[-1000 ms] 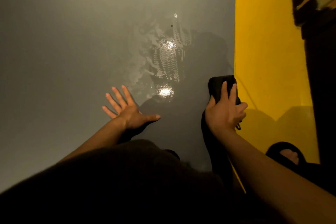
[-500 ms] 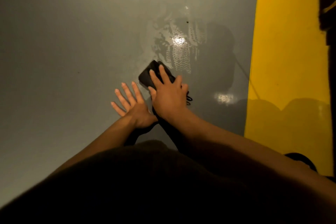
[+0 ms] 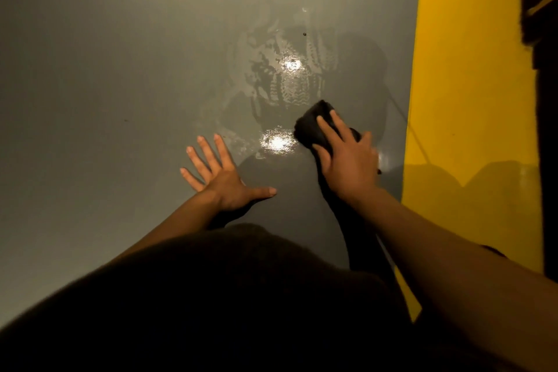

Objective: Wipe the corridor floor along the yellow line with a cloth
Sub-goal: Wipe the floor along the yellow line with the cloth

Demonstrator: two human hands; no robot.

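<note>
Flat, left hand [image 3: 222, 177] splayed, right hand [image 3: 347, 160] pressing cloth [image 3: 314, 127]

grey floor [image 3: 90, 100] with yellow line [image 3: 468, 84] bears dark cloth [image 3: 314, 127], wet smears [image 3: 283, 81].

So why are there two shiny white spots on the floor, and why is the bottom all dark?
In the head view, the bright spots are lamp glare on the wet grey floor, beside the right hand pressing the dark cloth. The bottom is the person's own unlit body. The left hand casts a soft shadow.
</note>
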